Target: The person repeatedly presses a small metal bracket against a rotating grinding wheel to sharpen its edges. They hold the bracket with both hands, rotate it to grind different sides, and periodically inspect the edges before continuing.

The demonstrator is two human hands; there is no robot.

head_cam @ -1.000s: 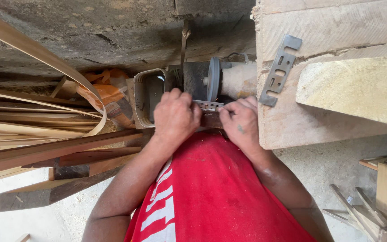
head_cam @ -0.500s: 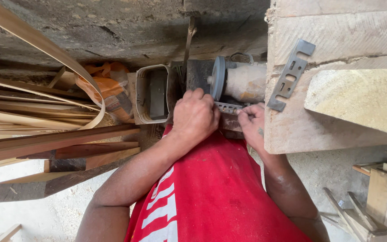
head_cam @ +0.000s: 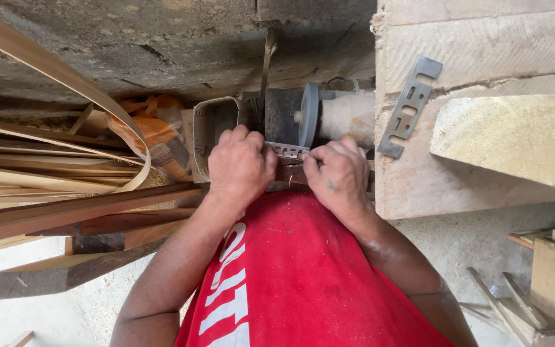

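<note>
Both my hands grip a slotted metal planer blade (head_cam: 286, 151) in front of a grey grinding wheel (head_cam: 308, 115). My left hand (head_cam: 240, 166) holds the blade's left end, and my right hand (head_cam: 338, 177) pinches its right end. The wheel sits on a motor with a dusty pale housing (head_cam: 348, 117). The blade's middle shows between my hands, close to the wheel's edge; whether they touch I cannot tell. My red shirt (head_cam: 297, 276) fills the lower middle.
A second slotted metal blade (head_cam: 410, 108) lies on a thick timber block (head_cam: 483, 51) at the right. Long wood strips and planks (head_cam: 65, 212) pile up at the left, with an orange bag (head_cam: 152, 128) behind them. Wood offcuts (head_cam: 547, 289) lie at lower right.
The view has shifted slightly, so everything sits further right in frame. My hands stay on the blade at the wheel, with my right hand now gripping closer to the blade's end.
</note>
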